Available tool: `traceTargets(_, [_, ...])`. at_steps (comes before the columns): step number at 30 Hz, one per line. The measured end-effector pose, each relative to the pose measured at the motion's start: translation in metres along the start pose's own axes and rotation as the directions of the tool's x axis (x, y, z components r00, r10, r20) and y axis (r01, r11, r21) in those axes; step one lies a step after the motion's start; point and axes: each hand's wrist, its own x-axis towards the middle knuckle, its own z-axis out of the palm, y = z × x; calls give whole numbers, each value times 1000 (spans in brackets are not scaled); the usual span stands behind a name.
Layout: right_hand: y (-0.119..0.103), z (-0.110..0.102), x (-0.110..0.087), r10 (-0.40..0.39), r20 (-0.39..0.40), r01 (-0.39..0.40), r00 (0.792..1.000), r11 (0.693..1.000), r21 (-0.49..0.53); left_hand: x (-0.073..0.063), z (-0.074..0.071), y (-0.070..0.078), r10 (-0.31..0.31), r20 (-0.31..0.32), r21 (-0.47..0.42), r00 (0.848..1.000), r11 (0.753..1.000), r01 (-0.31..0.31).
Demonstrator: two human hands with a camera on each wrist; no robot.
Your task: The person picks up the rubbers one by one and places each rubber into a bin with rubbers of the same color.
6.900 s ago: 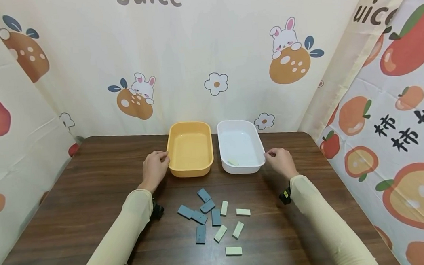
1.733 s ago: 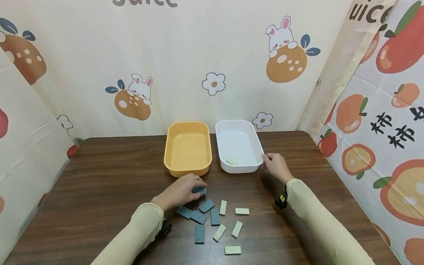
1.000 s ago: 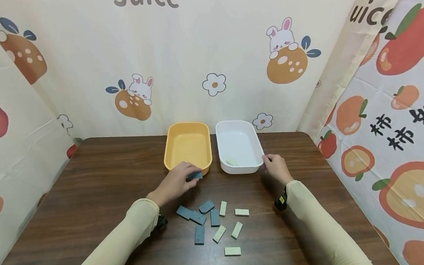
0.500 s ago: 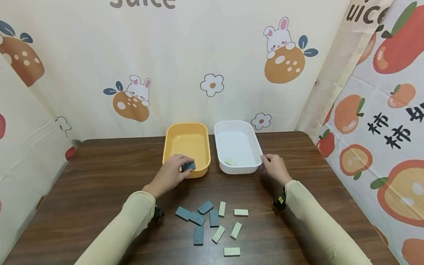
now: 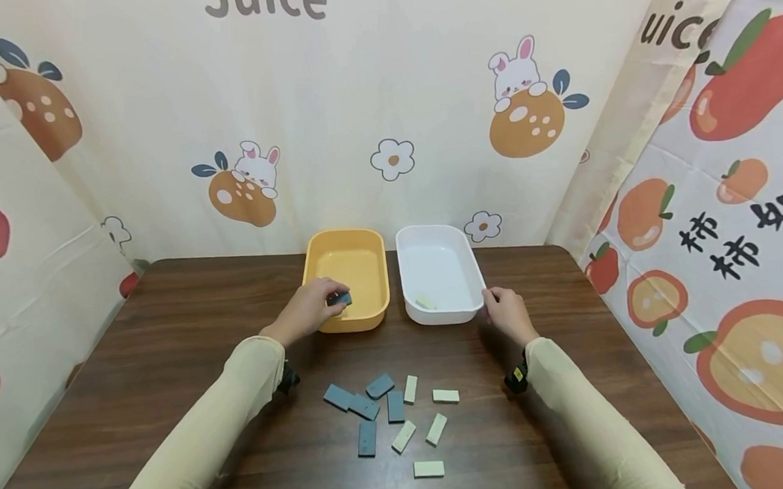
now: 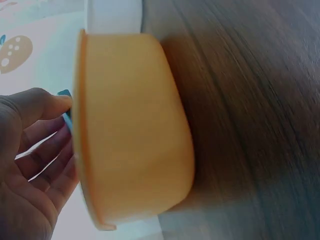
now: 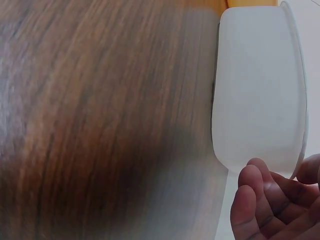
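Observation:
My left hand (image 5: pixel 305 306) pinches a blue-grey rectangular block (image 5: pixel 339 298) above the front left part of the yellow tray (image 5: pixel 361 267). In the left wrist view the block (image 6: pixel 65 93) shows between thumb and fingers at the tray's rim, partly hidden behind it. At the front right corner of the white tray (image 5: pixel 436 260), my right hand (image 5: pixel 509 316) grips the rim between thumb and fingers. One pale green block (image 5: pixel 426 302) lies inside that white tray.
Several blue-grey blocks (image 5: pixel 367 439) lie on the brown wooden table (image 5: pixel 200 308) in front of the trays, some touching. To their right are several smaller pale green blocks (image 5: pixel 428 469). A printed curtain (image 5: pixel 328 91) rises behind the table's back edge.
My left hand let go of the yellow tray's rim, picked up a blue-grey block from the table and carried it up over the tray. The right hand stays at the white tray.

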Motion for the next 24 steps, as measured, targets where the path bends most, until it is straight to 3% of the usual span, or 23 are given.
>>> traceTargets(10, [0, 1, -3, 1, -3, -1, 1000, 1000, 13, 14, 6, -10, -57, 124, 19, 991, 998, 55])
traceTargets(16, [1, 2, -4, -4, -14, 4, 1000, 1000, 14, 25, 4, -13, -33, 183, 70, 983, 997, 21])
traceTargets(24, [2, 4, -4, -2, -26, 3, 1000, 1000, 17, 39, 6, -17, -82, 292, 130, 953, 991, 45])
